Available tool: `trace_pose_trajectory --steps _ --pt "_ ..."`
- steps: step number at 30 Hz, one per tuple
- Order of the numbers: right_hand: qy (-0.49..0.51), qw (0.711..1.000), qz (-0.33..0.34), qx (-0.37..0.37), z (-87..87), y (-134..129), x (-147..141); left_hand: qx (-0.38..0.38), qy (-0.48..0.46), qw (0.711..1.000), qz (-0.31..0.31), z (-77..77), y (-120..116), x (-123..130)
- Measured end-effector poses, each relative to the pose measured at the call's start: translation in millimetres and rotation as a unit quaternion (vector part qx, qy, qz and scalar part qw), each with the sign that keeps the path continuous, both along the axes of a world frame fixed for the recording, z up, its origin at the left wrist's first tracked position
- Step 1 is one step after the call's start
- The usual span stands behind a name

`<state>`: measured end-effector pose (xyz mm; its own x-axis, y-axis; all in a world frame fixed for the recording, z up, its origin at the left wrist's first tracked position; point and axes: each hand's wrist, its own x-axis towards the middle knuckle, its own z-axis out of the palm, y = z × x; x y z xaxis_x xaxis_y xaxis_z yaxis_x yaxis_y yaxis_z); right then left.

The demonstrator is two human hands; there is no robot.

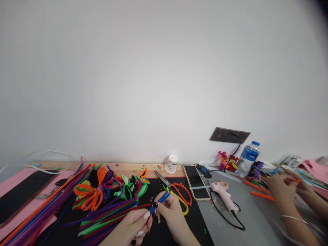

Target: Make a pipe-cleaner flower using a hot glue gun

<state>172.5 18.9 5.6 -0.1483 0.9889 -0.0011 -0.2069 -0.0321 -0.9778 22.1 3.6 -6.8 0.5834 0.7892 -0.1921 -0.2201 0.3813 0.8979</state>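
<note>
Blue pipe cleaners [164,197] are bunched between my two hands, low in the middle of the view. My left hand [138,221] pinches their lower end, and the fingers of my right hand [169,209] close round them just above. Both hands are close together over a black mat [196,218]. To the left lie many loose pipe cleaners [107,218] in purple, green and red. Behind them sit flower shapes bent from orange pipe cleaners [96,195] and leaf-like green ones [126,189]. Scissors [182,193] with red and yellow handles rest beyond my right hand.
A phone [196,182], a pink glue gun [224,197] with a black cord, and a bottle [248,158] stand or lie to the right. An upturned paper cup [171,164] is by the wall. Another person's hands [284,191] work at far right.
</note>
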Motion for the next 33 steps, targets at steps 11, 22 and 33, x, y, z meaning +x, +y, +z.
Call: trace_pose_trajectory --steps 11,22,33 --pt "-0.033 0.999 0.021 0.013 -1.6 3 2 0.008 0.0 0.997 0.071 -3.1 6 -4" --pt "-0.067 0.997 0.01 0.028 1.9 2 0 -0.038 -0.05 0.996 0.061 -14.4 7 -3" --pt "-0.16 0.979 -0.028 0.121 9.2 -4 3 -0.106 -0.051 0.992 0.041 17.9 -2 -7"
